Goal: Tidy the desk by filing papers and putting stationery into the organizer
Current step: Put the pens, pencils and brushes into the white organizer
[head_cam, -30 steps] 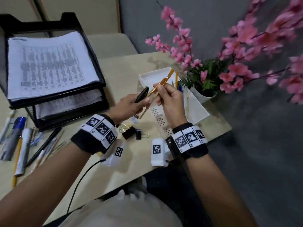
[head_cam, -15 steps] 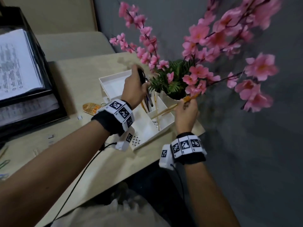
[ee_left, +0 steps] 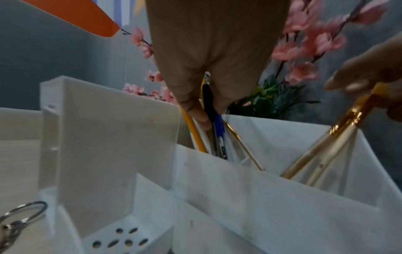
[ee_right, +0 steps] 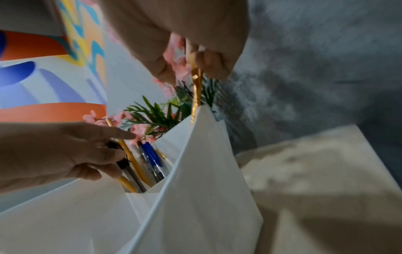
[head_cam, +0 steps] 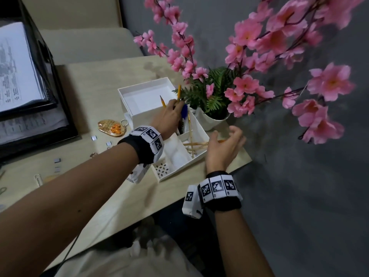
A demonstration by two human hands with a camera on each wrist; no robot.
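Scene: a person seen from above, both forearms reaching across a beige desk (head_cam: 93,90) to a white organizer (head_cam: 143,90) at its far right corner.
Left hand (head_cam: 169,116): over the organizer's tall back compartment; fingers curled around a black-capped pen (ee_left: 207,101), which stands nearly upright with its lower end inside the compartment.
Same compartment: 2 yellow pencils (head_cam: 162,100), a blue-capped pen (head_cam: 184,112) and other pens, all standing just beside the held pen.
Right hand (head_cam: 223,148): at the organizer's right front corner; in the head view the fingers look spread and loosely bent. The right wrist view shows thumb and fingertips (ee_right: 208,65) pinching the top of a gold paintbrush (ee_right: 195,86).
Gold paintbrush: leaning, with its lower part inside the front right compartment among other thin brushes.
Paper tray (head_cam: 58,108): black, stacked, at the left edge of the desk, holding printed sheets (head_cam: 16,66).
Also on the desk: a gold and orange keychain (head_cam: 111,127) left of the organizer, and small clips scattered nearer the person.
Behind the organizer: a white pot (head_cam: 213,120) of pink artificial blossoms (head_cam: 247,84) with green fronds.
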